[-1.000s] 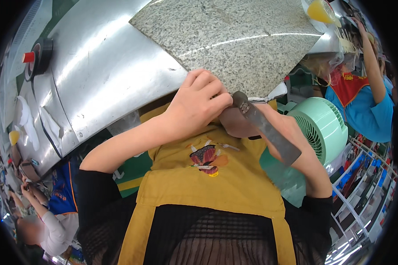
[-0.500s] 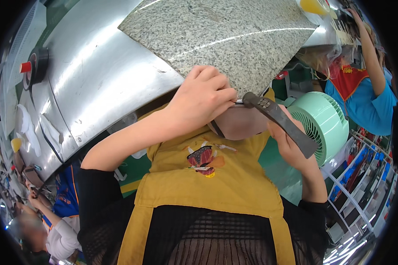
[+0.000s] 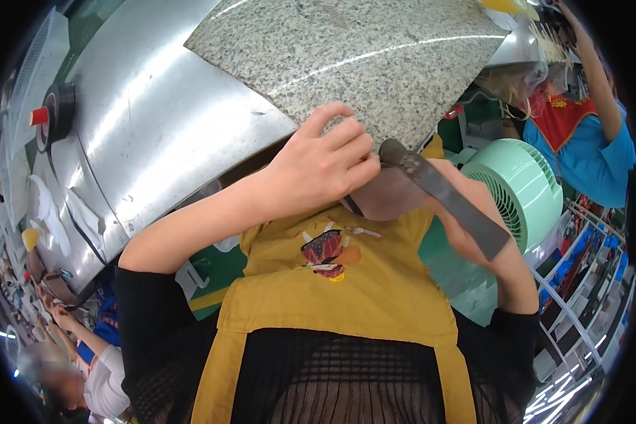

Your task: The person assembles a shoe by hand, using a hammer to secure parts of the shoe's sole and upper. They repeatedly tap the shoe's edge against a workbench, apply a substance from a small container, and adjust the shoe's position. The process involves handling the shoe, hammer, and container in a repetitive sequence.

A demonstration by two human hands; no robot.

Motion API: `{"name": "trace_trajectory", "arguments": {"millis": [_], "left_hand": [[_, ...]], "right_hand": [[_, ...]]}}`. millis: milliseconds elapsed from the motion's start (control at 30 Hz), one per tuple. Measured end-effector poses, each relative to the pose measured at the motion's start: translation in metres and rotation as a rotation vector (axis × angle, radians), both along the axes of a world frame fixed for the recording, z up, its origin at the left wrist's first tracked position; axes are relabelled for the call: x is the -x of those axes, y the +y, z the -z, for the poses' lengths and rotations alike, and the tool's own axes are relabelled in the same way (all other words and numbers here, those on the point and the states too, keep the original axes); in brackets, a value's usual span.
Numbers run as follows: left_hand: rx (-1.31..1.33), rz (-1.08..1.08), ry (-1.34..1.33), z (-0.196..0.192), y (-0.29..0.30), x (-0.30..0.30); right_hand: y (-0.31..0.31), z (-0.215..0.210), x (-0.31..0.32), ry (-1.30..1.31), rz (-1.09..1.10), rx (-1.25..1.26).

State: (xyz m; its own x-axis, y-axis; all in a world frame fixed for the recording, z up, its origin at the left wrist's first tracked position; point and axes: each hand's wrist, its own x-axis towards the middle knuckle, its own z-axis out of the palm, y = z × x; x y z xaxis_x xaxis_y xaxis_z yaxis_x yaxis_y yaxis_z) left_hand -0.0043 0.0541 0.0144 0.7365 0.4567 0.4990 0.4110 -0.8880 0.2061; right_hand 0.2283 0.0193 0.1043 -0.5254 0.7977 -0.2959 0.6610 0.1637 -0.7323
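My left hand (image 3: 323,157) is at the near edge of a speckled grey stone slab (image 3: 374,71), its fingers bent and closed on the edge of a smooth pinkish-brown piece (image 3: 392,194) with a dark strip. What the piece is cannot be made out. A dark metal hammer (image 3: 449,198) lies across the view, with its rounded end beside my left fingertips and its wide flat end toward me. My right hand (image 3: 466,205) is closed beneath the hammer head; the handle is hidden.
A shiny metal table (image 3: 141,127) extends left of the slab, bearing a black round device (image 3: 60,116) with a red knob. On the right stand a mint-green fan (image 3: 516,187) and a wire rack (image 3: 579,311). Co-workers sit at the far right and lower left.
The hammer's rounded end has shifted slightly left, closer to my left fingers. My left index finger has lifted and bent away from the others. My right hand has moved a little up.
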Motion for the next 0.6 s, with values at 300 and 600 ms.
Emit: {"name": "trace_trajectory", "arguments": {"millis": [300, 600], "left_hand": [[0.234, -0.024, -0.069, 0.003, 0.000, 0.008], [0.209, -0.052, -0.047, 0.003, -0.003, 0.007]], "right_hand": [[-0.003, 0.003, 0.001, -0.010, -0.009, 0.036], [-0.001, 0.007, 0.009, -0.036, -0.059, -0.051]]}}
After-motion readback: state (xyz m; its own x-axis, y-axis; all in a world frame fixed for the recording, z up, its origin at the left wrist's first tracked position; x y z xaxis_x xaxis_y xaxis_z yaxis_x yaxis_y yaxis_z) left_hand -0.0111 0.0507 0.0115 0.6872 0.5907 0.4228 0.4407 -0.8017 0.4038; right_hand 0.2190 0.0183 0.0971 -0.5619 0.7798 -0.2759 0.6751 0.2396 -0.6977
